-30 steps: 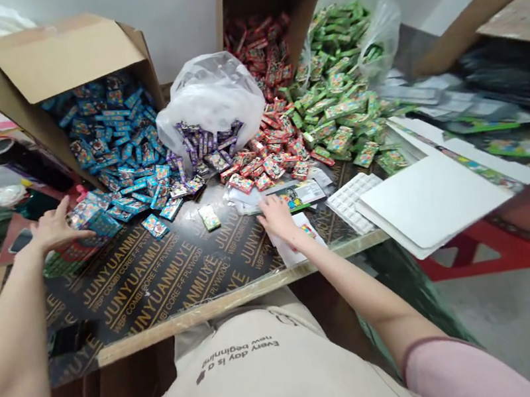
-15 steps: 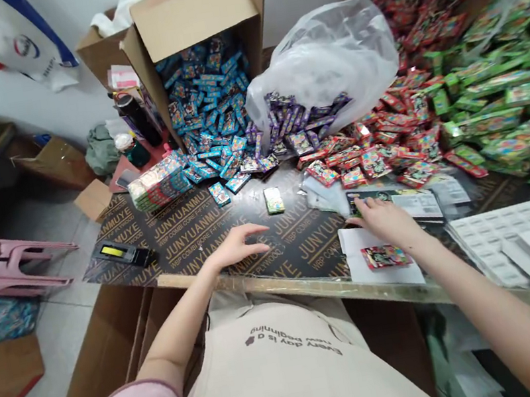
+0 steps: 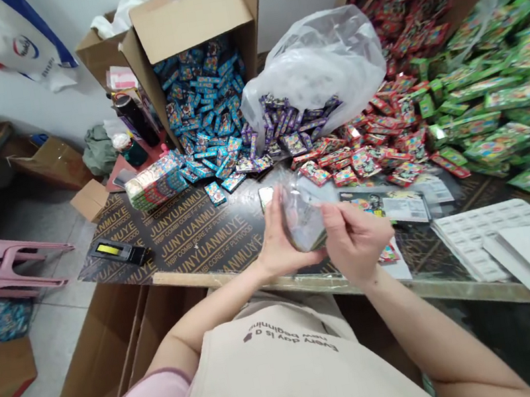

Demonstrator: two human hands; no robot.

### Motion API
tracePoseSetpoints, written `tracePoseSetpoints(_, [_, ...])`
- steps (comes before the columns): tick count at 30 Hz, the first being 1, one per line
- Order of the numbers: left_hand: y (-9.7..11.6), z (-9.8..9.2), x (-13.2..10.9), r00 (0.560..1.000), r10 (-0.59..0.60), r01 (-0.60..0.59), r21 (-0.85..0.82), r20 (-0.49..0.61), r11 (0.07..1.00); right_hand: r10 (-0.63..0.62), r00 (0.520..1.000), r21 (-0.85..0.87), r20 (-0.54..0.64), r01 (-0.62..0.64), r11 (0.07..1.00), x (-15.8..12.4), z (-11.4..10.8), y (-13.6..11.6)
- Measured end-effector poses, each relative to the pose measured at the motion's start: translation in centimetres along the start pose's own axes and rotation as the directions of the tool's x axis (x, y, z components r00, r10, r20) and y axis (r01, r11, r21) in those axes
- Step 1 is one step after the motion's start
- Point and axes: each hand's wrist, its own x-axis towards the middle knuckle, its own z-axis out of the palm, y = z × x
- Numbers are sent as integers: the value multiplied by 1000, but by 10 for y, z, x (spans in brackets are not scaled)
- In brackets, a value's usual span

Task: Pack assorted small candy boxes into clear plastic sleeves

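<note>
A clear plastic bag [image 3: 303, 219] is held up between my hands over the table's front edge. My left hand [image 3: 282, 246] curves around its left side and bottom, fingers up and thumb below. My right hand [image 3: 358, 237] is closed in a pinch at the bag's right edge. Just behind my left fingertips lies a small box [image 3: 265, 196], partly covered. To the right are printed bags with labels [image 3: 404, 206]. Under my right wrist, a red packet [image 3: 390, 252] shows in part on white paper [image 3: 403, 269].
Heaps of blue boxes [image 3: 209, 100], purple boxes [image 3: 282, 118], red boxes [image 3: 364, 159] and green boxes [image 3: 495, 128] line the back. A row of stacked boxes [image 3: 154, 181] and a black-and-yellow tool [image 3: 120, 251] sit left. Sticker sheets [image 3: 482, 238] lie right.
My right hand has come left from the printed bags, and a clear plastic bag is now in my hands. My left hand has moved right and taken hold of it.
</note>
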Motion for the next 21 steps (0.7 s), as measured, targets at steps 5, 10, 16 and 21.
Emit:
tracePoseSetpoints(5, [3, -22, -20, 906, -253, 371, -352, 339, 859, 109, 987, 262, 116, -136, 955, 0, 14, 18])
tracePoseSetpoints(10, [-26, -31, -28, 802, -435, 591, -440, 409, 676, 23, 910, 147, 413, -91, 985, 6, 14, 38])
tracePoseSetpoints(16, [-23, -40, -15, 834, -390, 538, -419, 390, 731, -164, 665, 213, 728, 8, 977, 10, 2, 48])
tracePoseSetpoints(21, [2, -40, -18, 792, -434, 592, -367, 429, 718, -123, 576, 181, 808, -44, 982, 9, -3, 56])
